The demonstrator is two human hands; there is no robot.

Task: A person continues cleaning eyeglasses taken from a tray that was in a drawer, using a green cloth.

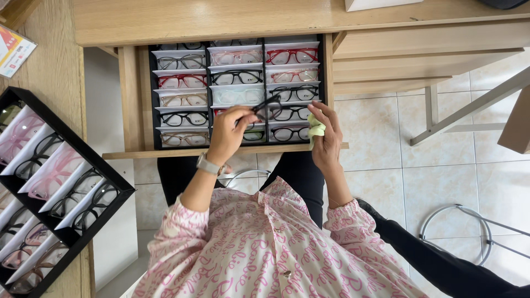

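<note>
Far left, a black display tray [113,179] sits tilted on the wooden side counter [55,66], rows of pink and dark frames lying on white inserts. Nobody's touching that one.

Moving over, there's an open wooden drawer [130,99] under the desk [221,19], and inside it a second black tray [265,41] with three columns of glasses in red, black, brown and clear.

Then the left hand [227,134], wristwatch [208,165] on it, with fingers pinched shut on a pair of black glasses [259,107], held just above the middle column of the drawer tray, near the front rows. One temple arm sticks up and to the right.

Right next to it, the right hand [327,138] has a pale green cloth [316,128] gripped between thumb and fingers, close to the frame but not quite on it as far as I can tell.

So to me this looks like the wipe-down step, one pair lifted out and about to get cleaned. The next move probably calls for bringing cloth and lenses together while the left keeps a steady pinch, then finding the empty slot again.

Off right, just tiled floor [397,165] and a metal stool ring [452,232].
</note>
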